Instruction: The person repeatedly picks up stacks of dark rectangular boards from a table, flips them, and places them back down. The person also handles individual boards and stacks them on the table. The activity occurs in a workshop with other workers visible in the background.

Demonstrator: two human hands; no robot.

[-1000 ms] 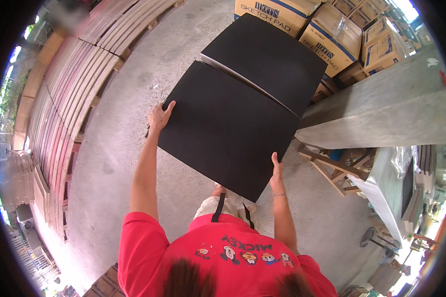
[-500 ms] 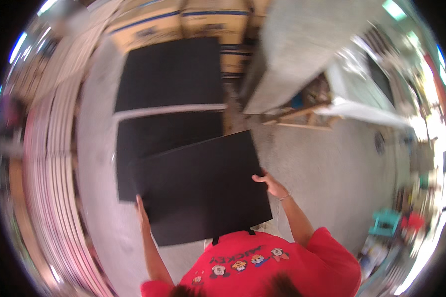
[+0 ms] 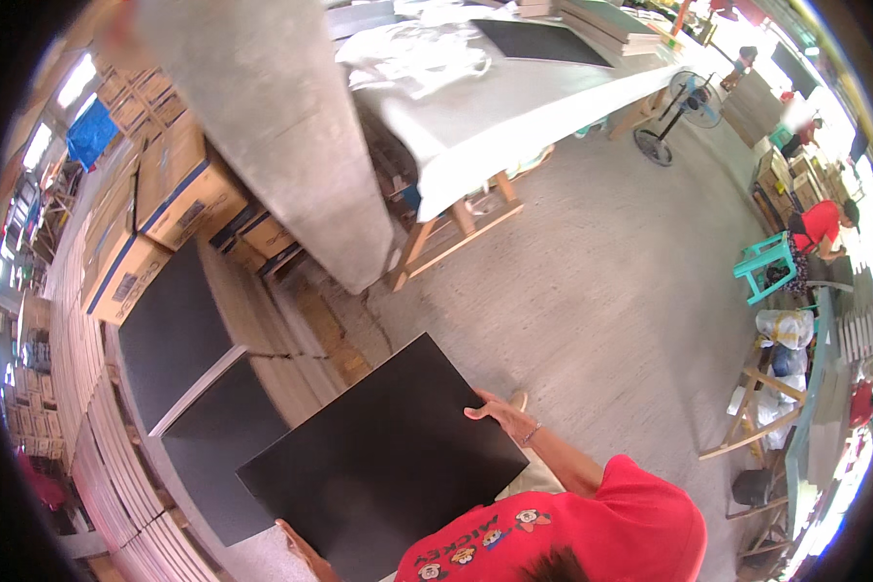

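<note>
A flat black rectangular board [image 3: 388, 456] is held level in front of my red shirt, tilted sideways in view. My right hand [image 3: 504, 417] grips its right edge, thumb on the top face and the other fingers mostly hidden underneath. At the near left edge my left hand [image 3: 301, 549] holds it too, most of its fingers covered by the board. Just past the board's far left side stand two stacks of like boards, a nearer stack [image 3: 218, 451] and a farther stack [image 3: 186, 325], with a pale strip between their tops.
A concrete pillar [image 3: 291, 145] rises beyond the stacks, beside brown cartons [image 3: 189, 184]. Farther off stands a white-covered table [image 3: 475, 116] on wooden legs. A standing fan [image 3: 655, 145], a teal stool [image 3: 766, 267] and seated people are to the right. Long stacked panels [image 3: 116, 485] line the left.
My view and body have turned right, so the stacks now lie farther left and the table and fan show. The board has come along in both hands, away from the stacks.
</note>
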